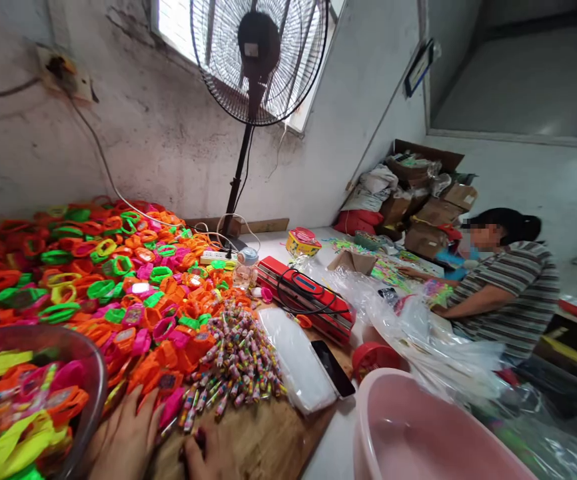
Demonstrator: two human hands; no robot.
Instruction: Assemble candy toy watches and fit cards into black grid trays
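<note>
My left hand (131, 430) lies with its fingers stretched over the near edge of a big heap of toy wristwatches (138, 290), in orange, green, pink and yellow plastic. Its fingertips touch an orange watch (156, 380). Close by on the right, my right hand (213, 453) is low over the wooden board (263, 440), fingers curled; whatever is between them cannot be made out. Just beyond it is a pile of thin printed tubes (241, 357). At the left, a clear plastic basin (99, 380) holds more watches and some tubes.
Clear plastic bags (298, 367) and a phone (337, 370) lie right of the tubes. Behind them is a red bag sealer (308, 293). A pink basin (393, 427) stands front right. A standing fan (258, 60) rises at the back. Another person (503, 287) works at the right.
</note>
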